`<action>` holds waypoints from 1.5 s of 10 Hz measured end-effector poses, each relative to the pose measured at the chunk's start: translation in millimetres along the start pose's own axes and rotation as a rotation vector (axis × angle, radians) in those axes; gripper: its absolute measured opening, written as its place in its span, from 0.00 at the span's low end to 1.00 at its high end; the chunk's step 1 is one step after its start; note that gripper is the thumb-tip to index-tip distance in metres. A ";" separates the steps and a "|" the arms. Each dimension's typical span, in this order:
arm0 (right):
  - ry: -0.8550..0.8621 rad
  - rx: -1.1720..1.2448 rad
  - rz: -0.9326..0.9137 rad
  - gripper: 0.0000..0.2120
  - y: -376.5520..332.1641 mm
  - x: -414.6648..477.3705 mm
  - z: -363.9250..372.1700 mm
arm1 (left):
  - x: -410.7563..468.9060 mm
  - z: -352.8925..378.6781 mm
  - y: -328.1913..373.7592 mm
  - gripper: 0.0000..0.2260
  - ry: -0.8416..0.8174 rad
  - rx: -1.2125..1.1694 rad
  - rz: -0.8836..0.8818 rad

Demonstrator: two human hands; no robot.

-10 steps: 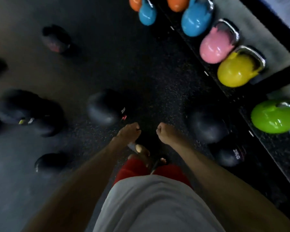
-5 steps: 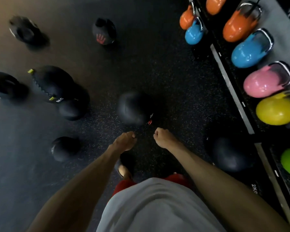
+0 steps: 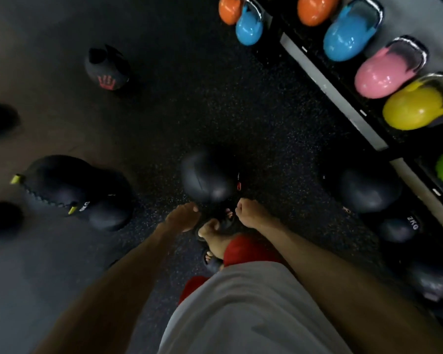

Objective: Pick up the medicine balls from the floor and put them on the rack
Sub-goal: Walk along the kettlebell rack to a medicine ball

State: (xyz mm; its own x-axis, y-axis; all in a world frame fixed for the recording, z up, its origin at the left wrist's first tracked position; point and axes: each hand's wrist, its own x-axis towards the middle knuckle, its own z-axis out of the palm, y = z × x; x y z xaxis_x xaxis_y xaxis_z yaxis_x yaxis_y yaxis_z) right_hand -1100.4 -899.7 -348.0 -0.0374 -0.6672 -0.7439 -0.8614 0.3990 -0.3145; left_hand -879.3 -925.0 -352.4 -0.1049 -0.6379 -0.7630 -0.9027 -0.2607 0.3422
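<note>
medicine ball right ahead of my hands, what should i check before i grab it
1. Hands free: left hand and right hand hold nothing. ok
2. Ball in front: the medicine ball lies on the floor just beyond both hands, untouched. ok
3. Room round it: no other ball touches it. ok
4. Its weight: the red marking is too blurred to read. cannot tell
5. Free rack place: the part of the rack in view carries kettlebells. cannot tell

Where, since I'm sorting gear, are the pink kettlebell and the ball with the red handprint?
Pink kettlebell (image 3: 380, 76): head view, its round body.
Ball with red handprint (image 3: 107, 70): head view, its dark top.
</note>
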 end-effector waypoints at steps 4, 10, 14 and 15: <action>-0.016 0.293 0.144 0.13 -95.4 83.1 8.5 | 105.8 -99.1 -8.3 0.14 -0.168 0.189 0.052; 0.076 0.839 0.653 0.19 -124.8 275.0 137.8 | 378.6 -99.5 -57.1 0.24 -0.429 0.575 0.301; 0.118 0.930 0.730 0.49 -137.5 400.4 197.8 | 496.7 -36.1 -94.8 0.38 -0.424 0.628 0.352; 0.196 0.959 0.762 0.49 -135.2 409.6 201.5 | 496.0 -33.6 -95.6 0.40 -0.416 0.540 0.436</action>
State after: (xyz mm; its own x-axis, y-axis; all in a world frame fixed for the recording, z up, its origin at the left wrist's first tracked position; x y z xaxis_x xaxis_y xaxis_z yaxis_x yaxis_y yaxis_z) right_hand -897.2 -1100.2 -729.0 -0.5121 -0.1133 -0.8514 0.1285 0.9700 -0.2064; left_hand -831.1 -1240.8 -745.2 -0.5447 -0.2517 -0.8000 -0.8104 0.4035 0.4248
